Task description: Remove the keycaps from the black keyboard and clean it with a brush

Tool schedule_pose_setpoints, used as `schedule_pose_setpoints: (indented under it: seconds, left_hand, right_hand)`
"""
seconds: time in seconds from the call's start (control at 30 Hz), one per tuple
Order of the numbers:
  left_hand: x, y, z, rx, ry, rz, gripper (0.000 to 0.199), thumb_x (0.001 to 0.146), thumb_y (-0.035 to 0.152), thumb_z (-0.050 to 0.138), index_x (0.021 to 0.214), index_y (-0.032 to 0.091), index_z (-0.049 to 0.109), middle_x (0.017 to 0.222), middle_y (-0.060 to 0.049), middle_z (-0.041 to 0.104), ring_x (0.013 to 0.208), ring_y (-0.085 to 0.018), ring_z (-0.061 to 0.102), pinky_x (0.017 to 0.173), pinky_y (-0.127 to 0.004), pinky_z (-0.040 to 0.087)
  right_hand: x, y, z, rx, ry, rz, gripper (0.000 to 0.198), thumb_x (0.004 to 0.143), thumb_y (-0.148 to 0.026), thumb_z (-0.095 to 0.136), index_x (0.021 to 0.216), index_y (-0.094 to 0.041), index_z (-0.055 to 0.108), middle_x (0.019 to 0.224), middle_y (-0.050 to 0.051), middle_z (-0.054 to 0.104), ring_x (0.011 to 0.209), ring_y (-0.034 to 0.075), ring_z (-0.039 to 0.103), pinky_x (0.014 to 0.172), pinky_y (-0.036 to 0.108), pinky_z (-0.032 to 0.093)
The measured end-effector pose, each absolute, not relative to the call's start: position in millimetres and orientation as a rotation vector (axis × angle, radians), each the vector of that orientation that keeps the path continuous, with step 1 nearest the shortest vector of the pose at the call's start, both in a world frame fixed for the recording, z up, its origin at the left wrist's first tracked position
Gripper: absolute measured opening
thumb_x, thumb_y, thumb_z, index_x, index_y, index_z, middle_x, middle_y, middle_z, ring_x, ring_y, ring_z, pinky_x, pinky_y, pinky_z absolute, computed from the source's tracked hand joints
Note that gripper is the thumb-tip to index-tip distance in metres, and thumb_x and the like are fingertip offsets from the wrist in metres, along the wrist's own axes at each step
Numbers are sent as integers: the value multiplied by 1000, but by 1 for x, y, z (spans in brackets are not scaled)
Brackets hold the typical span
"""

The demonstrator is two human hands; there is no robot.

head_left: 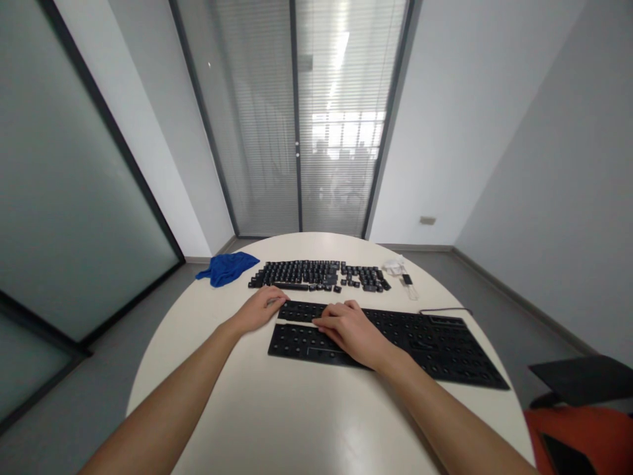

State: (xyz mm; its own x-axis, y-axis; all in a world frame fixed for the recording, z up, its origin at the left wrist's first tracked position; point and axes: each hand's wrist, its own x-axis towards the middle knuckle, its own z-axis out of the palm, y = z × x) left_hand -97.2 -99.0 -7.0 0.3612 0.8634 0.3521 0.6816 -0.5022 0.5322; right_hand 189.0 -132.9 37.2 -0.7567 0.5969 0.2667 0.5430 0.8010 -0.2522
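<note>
A black keyboard base (pixel 395 336) with its keycaps off lies across the round table. Its sockets show as rows of small round marks. My left hand (pixel 258 309) rests at the upper left corner of the base, thumb and fingers closed on its edge. Over the left half is my right hand (pixel 349 330), fingers curled and pressed together above the rows. A narrow pale band (pixel 297 322) runs across the base from its left edge to my right fingertips; I cannot tell whether it is a strip or a gap. What those fingertips hold, if anything, is hidden.
Black keycaps (pixel 301 272) lie in keyboard order behind the base. A blue cloth (pixel 227 267) sits at the left, a crumpled white item (pixel 394 265) and small black piece (pixel 407 279) at the right. A cable (pixel 445 309) leaves the base. A red chair (pixel 578 435) stands right.
</note>
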Motion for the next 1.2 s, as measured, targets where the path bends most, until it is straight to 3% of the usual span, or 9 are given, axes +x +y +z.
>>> schedule_pose_setpoints:
  seconds: [0.57, 1.2]
  left_hand:
    - [-98, -98, -7, 2332, 1363, 885, 32, 97, 41, 46, 98, 21, 72, 102, -7, 71, 98, -23, 60, 94, -39, 43]
    - [-99, -99, -7, 2326, 1364, 881, 30, 97, 40, 47, 97, 22, 71, 103, -6, 71, 99, -23, 62, 101, -41, 39]
  right_hand:
    - [194, -136, 46, -633, -2752, 390, 26, 101, -30, 48, 113, -27, 71, 100, 5, 68, 95, 17, 59, 88, 34, 31]
    - [223, -103, 39, -919, -2636, 225, 27, 100, -30, 49, 115, -26, 71, 98, 5, 69, 91, 19, 63, 83, 32, 40]
